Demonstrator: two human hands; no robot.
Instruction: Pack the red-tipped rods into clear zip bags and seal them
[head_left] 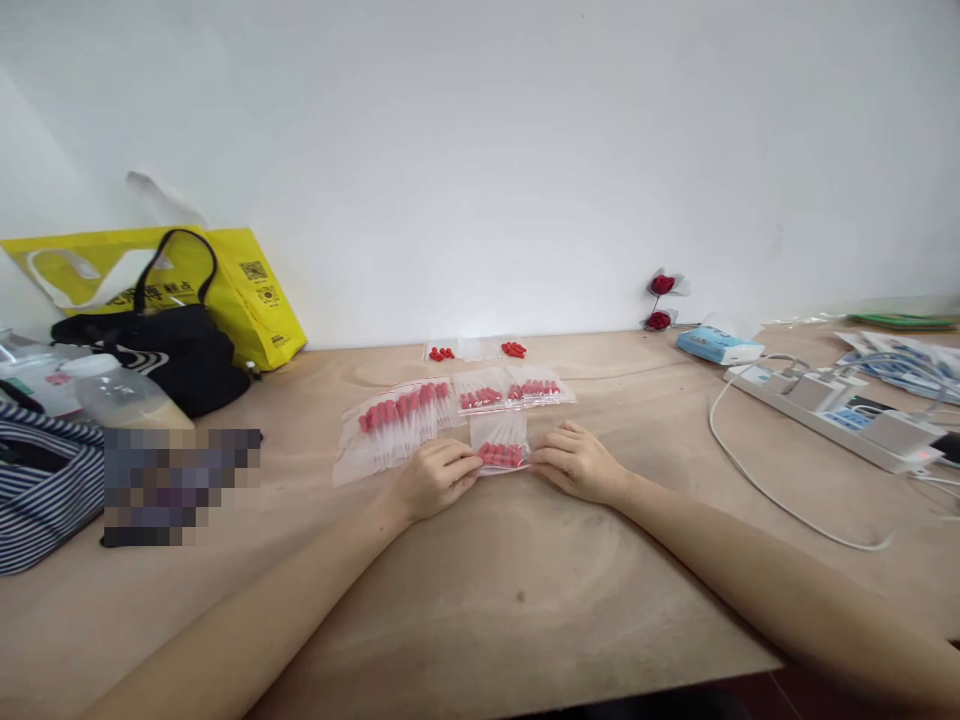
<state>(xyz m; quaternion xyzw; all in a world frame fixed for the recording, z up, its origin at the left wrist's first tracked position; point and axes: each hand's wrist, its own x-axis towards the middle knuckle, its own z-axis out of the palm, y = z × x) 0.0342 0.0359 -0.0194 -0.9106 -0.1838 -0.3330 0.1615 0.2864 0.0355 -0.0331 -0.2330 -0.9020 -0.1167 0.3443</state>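
A small clear bag of red pieces (501, 456) lies flat on the wooden table (517, 600), between my two hands. The fingers of my left hand (441, 477) are closed on its left edge. At its right edge, my right hand (576, 461) pinches the corner with curled fingers. Just behind are more clear bags with red pieces (540, 387), and to the left a fanned row of bags with red-ended items (401, 420). Two small groups of red pieces (441, 354) in clear bags lie further back near the wall.
At the left are a yellow bag (259, 300), a black bag (187, 350), a bottle (124, 390) and a striped bag (52, 490). To the right are a blue tissue pack (720, 345), a power strip (832, 420) with cables, and red flowers (661, 284) by the wall.
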